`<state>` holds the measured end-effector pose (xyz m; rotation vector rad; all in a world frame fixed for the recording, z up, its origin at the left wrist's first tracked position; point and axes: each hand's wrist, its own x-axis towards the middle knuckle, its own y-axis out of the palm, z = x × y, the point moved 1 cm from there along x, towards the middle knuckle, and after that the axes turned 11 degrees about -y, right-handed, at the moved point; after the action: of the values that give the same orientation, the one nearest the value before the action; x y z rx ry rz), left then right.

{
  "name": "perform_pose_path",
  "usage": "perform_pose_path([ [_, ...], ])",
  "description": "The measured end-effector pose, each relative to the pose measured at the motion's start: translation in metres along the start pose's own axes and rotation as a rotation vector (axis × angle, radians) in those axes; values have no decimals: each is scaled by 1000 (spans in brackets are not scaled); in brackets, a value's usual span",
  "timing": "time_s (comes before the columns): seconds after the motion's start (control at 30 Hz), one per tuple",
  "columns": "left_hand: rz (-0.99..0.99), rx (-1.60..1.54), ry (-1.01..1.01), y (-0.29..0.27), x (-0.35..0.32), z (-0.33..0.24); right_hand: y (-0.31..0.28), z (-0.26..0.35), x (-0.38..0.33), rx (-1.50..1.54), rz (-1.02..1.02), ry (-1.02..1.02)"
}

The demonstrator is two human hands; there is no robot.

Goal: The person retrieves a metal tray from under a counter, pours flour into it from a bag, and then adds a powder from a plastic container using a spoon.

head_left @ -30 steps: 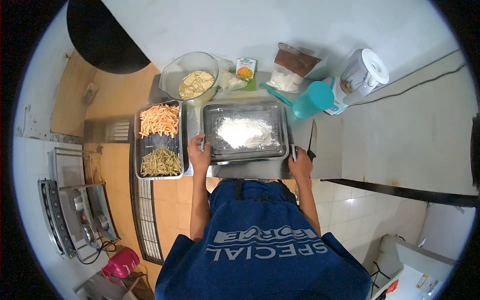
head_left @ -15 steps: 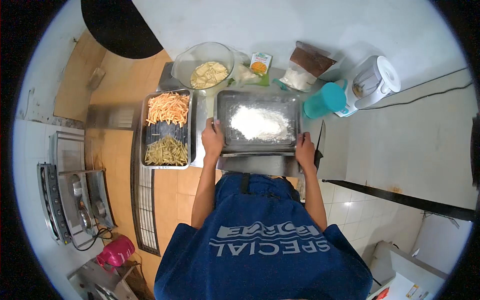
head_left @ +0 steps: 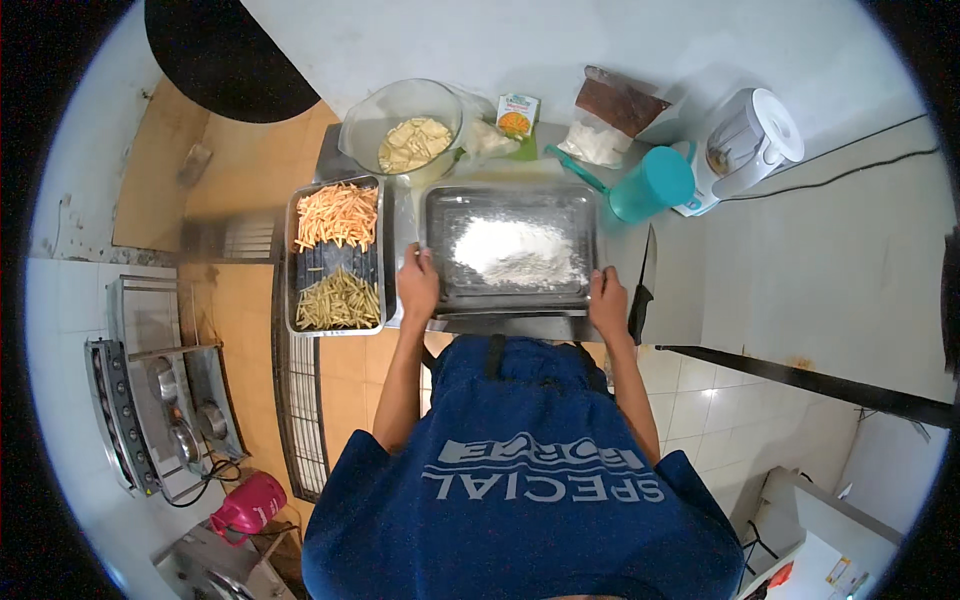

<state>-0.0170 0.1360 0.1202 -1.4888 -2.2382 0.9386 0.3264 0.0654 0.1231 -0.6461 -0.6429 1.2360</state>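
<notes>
A rectangular metal tray (head_left: 440, 296) lies in front of me on the counter, with a heap of white powder (head_left: 512, 250) spread over its middle. My left hand (head_left: 418, 287) grips the tray's left side near the front corner, thumb along the rim. At the opposite side my right hand (head_left: 608, 304) holds the right front corner. The undersides of both grips are hidden. Left of the tray is a second metal tray (head_left: 383, 290) holding orange sticks (head_left: 337, 214) and pale green-yellow sticks (head_left: 338, 300) in two piles.
Behind stand a clear bowl (head_left: 352, 135) of pale slices, a small packet (head_left: 517, 115) and a bag of white powder (head_left: 595, 143). A turquoise jug (head_left: 652, 186) and a blender (head_left: 740, 145) are at the right. A black-handled knife (head_left: 641, 310) lies beside my right hand.
The tray of white powder has come slightly nearer to me, and both hands have moved with it. The whole view has shifted a little.
</notes>
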Motion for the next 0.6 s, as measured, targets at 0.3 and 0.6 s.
perform_pose_path([
  [0.3, -18, -47, 22, -9, -6, 16, 4, -2, -6, 59, -40, -3],
  [0.6, 148, -102, -165, -27, -26, -3, -19, 24, -18, 139, 47, 48],
])
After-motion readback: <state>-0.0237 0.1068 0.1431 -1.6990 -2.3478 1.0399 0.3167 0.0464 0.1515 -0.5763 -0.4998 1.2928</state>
